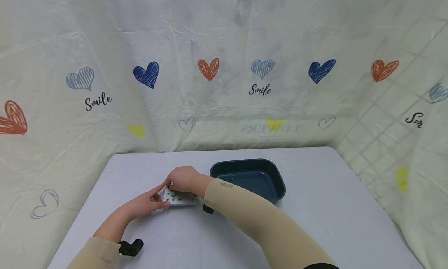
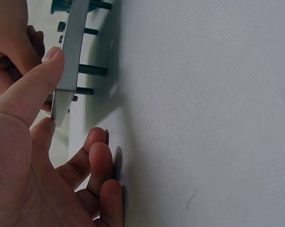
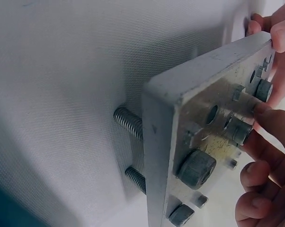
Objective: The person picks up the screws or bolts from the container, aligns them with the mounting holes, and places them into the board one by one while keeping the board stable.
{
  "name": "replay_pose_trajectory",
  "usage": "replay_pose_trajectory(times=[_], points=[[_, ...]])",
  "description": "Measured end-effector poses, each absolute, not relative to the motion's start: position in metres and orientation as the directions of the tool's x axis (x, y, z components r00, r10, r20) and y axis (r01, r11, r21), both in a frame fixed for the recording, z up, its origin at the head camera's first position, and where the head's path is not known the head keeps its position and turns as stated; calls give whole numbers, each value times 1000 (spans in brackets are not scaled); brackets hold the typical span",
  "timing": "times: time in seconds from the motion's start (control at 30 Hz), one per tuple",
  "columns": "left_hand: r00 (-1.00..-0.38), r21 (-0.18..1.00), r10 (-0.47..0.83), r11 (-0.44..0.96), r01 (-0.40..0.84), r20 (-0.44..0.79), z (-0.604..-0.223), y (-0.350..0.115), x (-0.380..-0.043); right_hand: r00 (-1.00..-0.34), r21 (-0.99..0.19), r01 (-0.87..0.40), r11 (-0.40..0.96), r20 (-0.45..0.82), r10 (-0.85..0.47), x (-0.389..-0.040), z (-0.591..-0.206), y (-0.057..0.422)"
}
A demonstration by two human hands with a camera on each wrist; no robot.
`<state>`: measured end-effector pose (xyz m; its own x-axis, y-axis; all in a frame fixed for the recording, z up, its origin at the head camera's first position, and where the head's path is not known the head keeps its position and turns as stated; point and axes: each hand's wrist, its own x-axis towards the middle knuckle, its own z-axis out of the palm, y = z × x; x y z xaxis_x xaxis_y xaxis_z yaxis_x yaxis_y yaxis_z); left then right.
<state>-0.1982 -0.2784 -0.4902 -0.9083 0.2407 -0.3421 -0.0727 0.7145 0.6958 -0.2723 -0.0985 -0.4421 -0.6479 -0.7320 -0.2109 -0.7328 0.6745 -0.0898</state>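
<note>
A silvery metal plate (image 1: 180,199) stands raised on the table, with several bolts through it. Dark bolt heads (image 3: 197,169) stick up from its face, and threaded shanks (image 2: 93,70) come out below. My left hand (image 1: 145,203) grips the plate's left end, thumb on one edge and index finger at the other. The remaining fingers hang bent below it in the left wrist view. My right hand (image 1: 185,178) reaches across to the far left corner, its fingertips pinching a small bolt. That bolt is mostly hidden behind the fingers.
A dark blue tray (image 1: 252,183) stands right of the plate, partly behind my right forearm, with a small bolt (image 1: 232,177) inside. The white table (image 1: 315,206) ends at a heart-printed curtain (image 1: 227,105) behind and at the sides.
</note>
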Motion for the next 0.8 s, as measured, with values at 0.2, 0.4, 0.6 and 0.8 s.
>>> replay_pose_trajectory(times=[0.2,0.4,0.6,0.8], points=[[-905,689,263,724,-44,-334,-488,-278,-197,-645,-116,-731,672,-205,-736,-273,-440,-94],[-907,685,280,729,-14,-316,-487,-280,-197,-659,-232,-696,680,-171,-732,-279,-432,-84],[-908,672,252,739,-42,-335,-492,-279,-199,-668,-289,-684,670,-123,-734,-282,-410,-61],[-916,675,212,734,-81,-341,-495,-276,-200,-672,-317,-683,658,-80,-737,-289,-394,-15]])
